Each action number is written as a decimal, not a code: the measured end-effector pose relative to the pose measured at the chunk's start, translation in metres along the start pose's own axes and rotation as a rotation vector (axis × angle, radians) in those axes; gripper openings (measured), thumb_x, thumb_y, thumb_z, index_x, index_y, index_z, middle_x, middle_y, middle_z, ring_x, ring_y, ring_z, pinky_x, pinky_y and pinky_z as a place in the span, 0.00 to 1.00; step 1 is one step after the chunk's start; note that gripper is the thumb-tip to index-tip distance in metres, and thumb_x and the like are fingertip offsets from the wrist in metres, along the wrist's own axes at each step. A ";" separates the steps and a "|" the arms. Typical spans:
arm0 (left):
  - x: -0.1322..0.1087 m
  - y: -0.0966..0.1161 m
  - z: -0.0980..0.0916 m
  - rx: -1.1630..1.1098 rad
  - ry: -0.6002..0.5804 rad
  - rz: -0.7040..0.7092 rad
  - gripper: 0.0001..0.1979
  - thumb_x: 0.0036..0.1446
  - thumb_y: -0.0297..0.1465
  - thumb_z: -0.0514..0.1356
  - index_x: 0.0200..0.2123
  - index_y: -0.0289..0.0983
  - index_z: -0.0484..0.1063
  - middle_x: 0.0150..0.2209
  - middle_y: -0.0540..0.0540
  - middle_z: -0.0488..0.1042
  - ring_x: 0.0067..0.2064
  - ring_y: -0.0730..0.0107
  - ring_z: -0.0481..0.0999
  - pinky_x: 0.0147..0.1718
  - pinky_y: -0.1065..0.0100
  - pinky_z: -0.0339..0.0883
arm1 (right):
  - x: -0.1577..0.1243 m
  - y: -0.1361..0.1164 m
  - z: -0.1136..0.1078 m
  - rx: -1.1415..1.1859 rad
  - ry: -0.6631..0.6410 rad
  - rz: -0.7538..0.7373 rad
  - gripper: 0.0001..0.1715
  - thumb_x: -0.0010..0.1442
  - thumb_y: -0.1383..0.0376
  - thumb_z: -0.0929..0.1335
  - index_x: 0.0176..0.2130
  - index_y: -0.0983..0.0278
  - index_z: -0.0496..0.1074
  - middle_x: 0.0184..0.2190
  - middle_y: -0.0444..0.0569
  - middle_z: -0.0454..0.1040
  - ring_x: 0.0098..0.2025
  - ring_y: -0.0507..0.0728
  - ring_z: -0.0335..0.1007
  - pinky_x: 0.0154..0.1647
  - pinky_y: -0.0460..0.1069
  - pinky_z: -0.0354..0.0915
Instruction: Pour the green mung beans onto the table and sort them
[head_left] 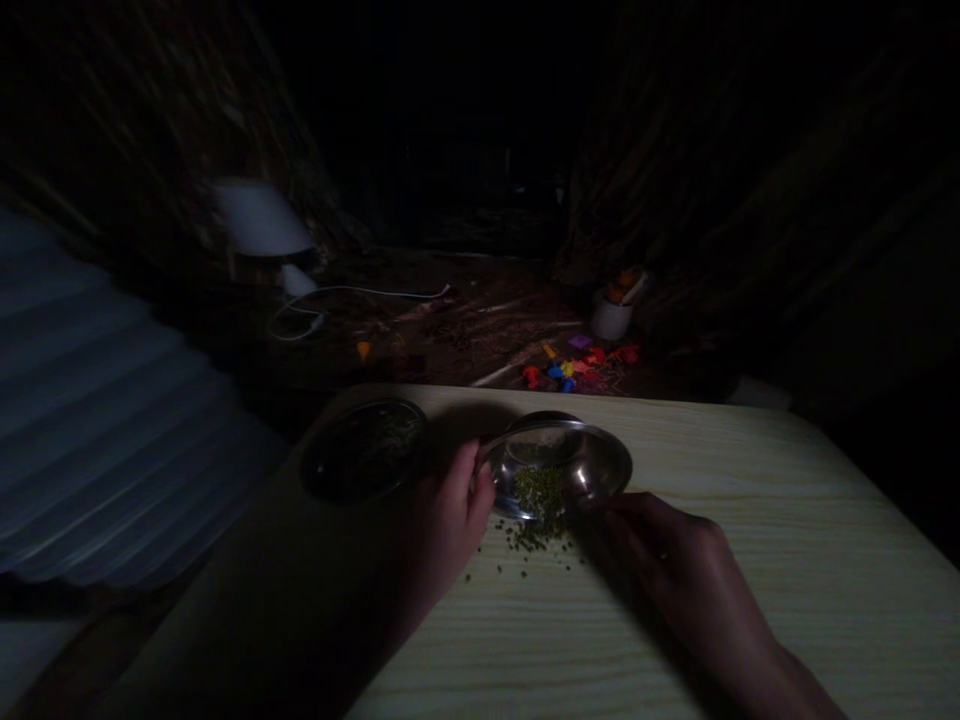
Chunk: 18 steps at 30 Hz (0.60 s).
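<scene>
Right hand point(675, 555), fingertips at the near rim of a tilted steel bowl point(581, 465), grasp not discernible; left hand point(450, 515) clasps the bowl's left rim. Small green grains point(536, 500) spill from the bowl onto the pale wooden table point(750, 560). Beyond: dark round plate point(364, 450) at left, coloured toy pieces point(577, 365) and a white cup point(611, 315) on the floor.

The left hand point(450, 515) tilts a steel bowl point(559, 470), green grains point(538, 505) spilling onto the table point(750, 560) beside the right hand point(667, 550).

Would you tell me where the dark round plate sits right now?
In the head view, the dark round plate lies on the table, left of the steel bowl.
</scene>
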<state>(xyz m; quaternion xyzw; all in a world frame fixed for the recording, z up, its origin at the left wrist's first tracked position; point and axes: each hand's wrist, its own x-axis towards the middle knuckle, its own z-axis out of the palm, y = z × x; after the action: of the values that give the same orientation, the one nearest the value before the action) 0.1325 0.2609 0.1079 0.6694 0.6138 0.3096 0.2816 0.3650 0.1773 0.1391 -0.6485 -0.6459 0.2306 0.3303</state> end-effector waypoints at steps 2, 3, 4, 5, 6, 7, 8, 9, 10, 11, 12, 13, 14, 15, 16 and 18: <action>0.000 -0.002 0.001 -0.035 -0.012 -0.026 0.30 0.59 0.51 0.44 0.56 0.42 0.65 0.39 0.45 0.73 0.35 0.68 0.74 0.26 0.76 0.65 | 0.000 0.000 0.000 0.008 -0.017 0.015 0.16 0.65 0.59 0.64 0.44 0.62 0.79 0.33 0.53 0.84 0.34 0.61 0.83 0.35 0.49 0.74; 0.000 -0.002 0.001 -0.051 -0.006 -0.023 0.29 0.59 0.51 0.45 0.56 0.43 0.65 0.40 0.45 0.73 0.36 0.68 0.74 0.26 0.77 0.66 | -0.001 0.000 0.000 0.009 -0.026 0.020 0.16 0.65 0.59 0.64 0.44 0.62 0.78 0.33 0.53 0.84 0.35 0.61 0.83 0.36 0.49 0.74; -0.001 -0.002 0.001 -0.063 0.001 -0.020 0.28 0.59 0.50 0.46 0.56 0.43 0.65 0.41 0.45 0.73 0.37 0.68 0.74 0.28 0.76 0.67 | -0.001 0.000 -0.001 0.009 -0.034 0.022 0.16 0.65 0.59 0.64 0.44 0.62 0.78 0.34 0.53 0.84 0.35 0.61 0.83 0.36 0.49 0.74; -0.001 -0.001 0.001 -0.072 -0.001 -0.019 0.28 0.59 0.51 0.46 0.57 0.43 0.65 0.42 0.44 0.73 0.38 0.67 0.74 0.29 0.75 0.68 | -0.001 0.000 -0.001 0.007 -0.039 0.022 0.16 0.65 0.59 0.64 0.44 0.62 0.78 0.34 0.53 0.84 0.35 0.60 0.83 0.36 0.48 0.74; 0.000 -0.001 0.001 -0.062 -0.008 -0.040 0.30 0.58 0.51 0.45 0.57 0.42 0.64 0.42 0.42 0.72 0.39 0.65 0.74 0.30 0.73 0.68 | -0.001 0.000 -0.002 0.005 -0.039 0.022 0.15 0.65 0.60 0.64 0.43 0.61 0.78 0.35 0.53 0.84 0.35 0.60 0.83 0.35 0.48 0.74; 0.000 0.000 0.001 -0.043 -0.024 -0.062 0.31 0.58 0.52 0.45 0.57 0.41 0.64 0.42 0.40 0.72 0.39 0.63 0.74 0.31 0.71 0.68 | -0.002 0.000 -0.002 0.003 -0.038 0.020 0.15 0.65 0.60 0.64 0.43 0.61 0.78 0.35 0.52 0.84 0.35 0.60 0.83 0.34 0.47 0.74; 0.000 0.001 0.000 -0.027 -0.038 -0.080 0.32 0.57 0.52 0.44 0.57 0.40 0.64 0.41 0.39 0.71 0.38 0.62 0.73 0.32 0.70 0.68 | -0.002 0.000 -0.002 0.001 -0.032 0.018 0.15 0.65 0.60 0.64 0.43 0.61 0.79 0.35 0.52 0.84 0.35 0.60 0.83 0.33 0.47 0.73; 0.000 0.002 0.000 -0.015 -0.046 -0.086 0.32 0.57 0.52 0.43 0.57 0.40 0.64 0.41 0.40 0.71 0.38 0.63 0.73 0.32 0.70 0.67 | -0.002 0.001 -0.002 -0.002 -0.025 0.016 0.15 0.65 0.60 0.64 0.43 0.61 0.79 0.35 0.52 0.84 0.34 0.60 0.83 0.33 0.47 0.73; 0.000 0.003 0.000 -0.008 -0.051 -0.081 0.32 0.57 0.52 0.42 0.57 0.41 0.63 0.41 0.41 0.72 0.38 0.63 0.73 0.32 0.69 0.66 | -0.001 0.001 -0.003 -0.005 -0.021 0.015 0.15 0.65 0.59 0.64 0.43 0.61 0.79 0.35 0.52 0.84 0.35 0.60 0.83 0.33 0.47 0.73; 0.000 0.003 0.000 0.002 -0.047 -0.080 0.32 0.57 0.52 0.42 0.57 0.42 0.63 0.41 0.42 0.72 0.38 0.63 0.74 0.33 0.69 0.66 | -0.001 0.001 -0.003 -0.008 -0.015 0.012 0.15 0.66 0.59 0.64 0.43 0.61 0.79 0.35 0.52 0.84 0.35 0.60 0.83 0.33 0.47 0.73; -0.001 0.003 0.001 0.020 -0.038 -0.082 0.33 0.57 0.53 0.42 0.57 0.42 0.64 0.41 0.42 0.72 0.39 0.64 0.74 0.34 0.69 0.67 | -0.001 0.001 -0.003 -0.011 -0.011 0.007 0.15 0.66 0.59 0.65 0.44 0.61 0.79 0.36 0.52 0.85 0.35 0.60 0.83 0.34 0.47 0.73; -0.001 0.003 0.001 0.032 -0.035 -0.081 0.33 0.57 0.53 0.41 0.57 0.42 0.64 0.43 0.42 0.72 0.40 0.63 0.74 0.35 0.68 0.67 | 0.000 0.000 -0.003 -0.014 -0.006 0.000 0.15 0.66 0.59 0.65 0.44 0.61 0.79 0.36 0.52 0.85 0.35 0.60 0.83 0.34 0.47 0.73; -0.001 0.003 0.001 0.036 -0.033 -0.086 0.34 0.56 0.53 0.41 0.58 0.42 0.64 0.43 0.42 0.72 0.42 0.63 0.74 0.35 0.68 0.67 | 0.000 0.000 -0.003 -0.015 -0.003 -0.007 0.15 0.66 0.59 0.65 0.45 0.60 0.79 0.37 0.52 0.85 0.35 0.60 0.83 0.33 0.47 0.73; -0.001 0.002 0.001 0.032 -0.036 -0.088 0.34 0.56 0.53 0.41 0.58 0.41 0.63 0.44 0.42 0.72 0.42 0.63 0.74 0.35 0.68 0.68 | 0.001 -0.001 -0.003 -0.016 0.000 -0.013 0.15 0.65 0.59 0.65 0.46 0.60 0.79 0.38 0.52 0.85 0.35 0.59 0.83 0.33 0.47 0.72; -0.001 0.002 0.001 0.021 -0.038 -0.084 0.34 0.56 0.53 0.42 0.58 0.41 0.63 0.45 0.42 0.72 0.42 0.63 0.74 0.36 0.68 0.68 | 0.001 -0.001 -0.003 -0.018 0.003 -0.019 0.15 0.65 0.59 0.65 0.46 0.60 0.78 0.37 0.52 0.85 0.35 0.59 0.83 0.32 0.47 0.72; -0.001 0.002 0.001 0.007 -0.027 -0.058 0.33 0.57 0.53 0.42 0.57 0.42 0.64 0.45 0.45 0.72 0.41 0.66 0.74 0.37 0.69 0.68 | 0.002 -0.002 -0.003 -0.027 0.008 -0.027 0.14 0.64 0.60 0.65 0.45 0.60 0.78 0.36 0.51 0.85 0.33 0.59 0.82 0.31 0.47 0.71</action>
<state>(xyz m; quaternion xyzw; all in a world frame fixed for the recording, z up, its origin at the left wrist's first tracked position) 0.1342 0.2597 0.1090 0.6563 0.6303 0.2900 0.2964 0.3660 0.1786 0.1426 -0.6449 -0.6564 0.2146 0.3274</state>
